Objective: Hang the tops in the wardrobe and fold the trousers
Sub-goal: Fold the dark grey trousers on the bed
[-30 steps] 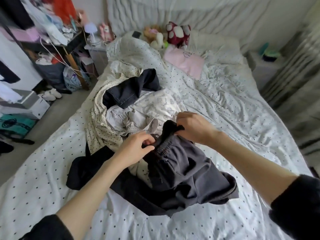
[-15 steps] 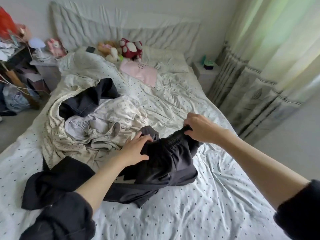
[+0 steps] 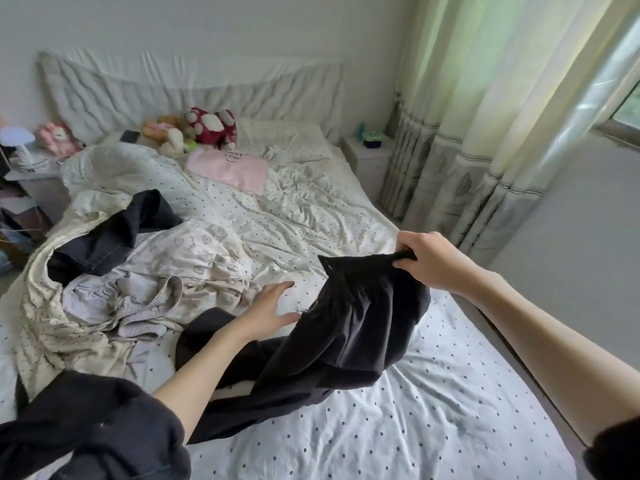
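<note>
One pair of dark trousers in hand, lifted off bed at waistband, legs trailing toward me. My right hand pinches waistband corner, held window-side of clothes pile. My left hand spread, fingers straight, holding nothing, just beside trousers on pile side. Advice to self: catch opposite waistband corner with left, pull band taut, shake legs straight, lay flat on bare sheet away from pile, then fold. Risk: legs twisted, hem snagging on pile.
</note>
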Motion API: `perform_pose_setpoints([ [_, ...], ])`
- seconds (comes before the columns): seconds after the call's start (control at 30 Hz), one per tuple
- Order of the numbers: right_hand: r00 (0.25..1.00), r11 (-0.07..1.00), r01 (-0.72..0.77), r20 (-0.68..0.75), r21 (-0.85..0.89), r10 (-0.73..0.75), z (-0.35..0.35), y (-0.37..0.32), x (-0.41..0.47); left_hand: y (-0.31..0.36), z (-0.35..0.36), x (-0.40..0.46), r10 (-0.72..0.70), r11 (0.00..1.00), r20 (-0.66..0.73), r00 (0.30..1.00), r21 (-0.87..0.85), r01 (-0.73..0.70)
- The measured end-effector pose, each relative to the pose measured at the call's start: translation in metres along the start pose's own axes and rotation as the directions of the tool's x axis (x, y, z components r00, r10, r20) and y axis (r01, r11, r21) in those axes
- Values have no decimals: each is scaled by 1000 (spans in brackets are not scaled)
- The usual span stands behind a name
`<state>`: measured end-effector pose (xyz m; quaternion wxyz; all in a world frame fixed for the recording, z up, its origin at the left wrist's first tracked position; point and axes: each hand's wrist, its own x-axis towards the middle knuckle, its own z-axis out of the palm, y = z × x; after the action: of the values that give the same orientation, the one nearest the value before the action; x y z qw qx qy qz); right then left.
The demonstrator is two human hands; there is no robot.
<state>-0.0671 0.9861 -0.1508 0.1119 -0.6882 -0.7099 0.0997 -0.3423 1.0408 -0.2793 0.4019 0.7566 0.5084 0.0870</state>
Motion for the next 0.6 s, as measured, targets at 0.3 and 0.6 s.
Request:
perform_pose_setpoints([
  [0.3,882,890,-456,124,-26,455,59,190,-6,28,133,57,-236,970,386,892,46,237],
  [0.6,764,950,-292,571,-110,301,172,246,0,10,175,83,-360,925,133,923,182,334],
])
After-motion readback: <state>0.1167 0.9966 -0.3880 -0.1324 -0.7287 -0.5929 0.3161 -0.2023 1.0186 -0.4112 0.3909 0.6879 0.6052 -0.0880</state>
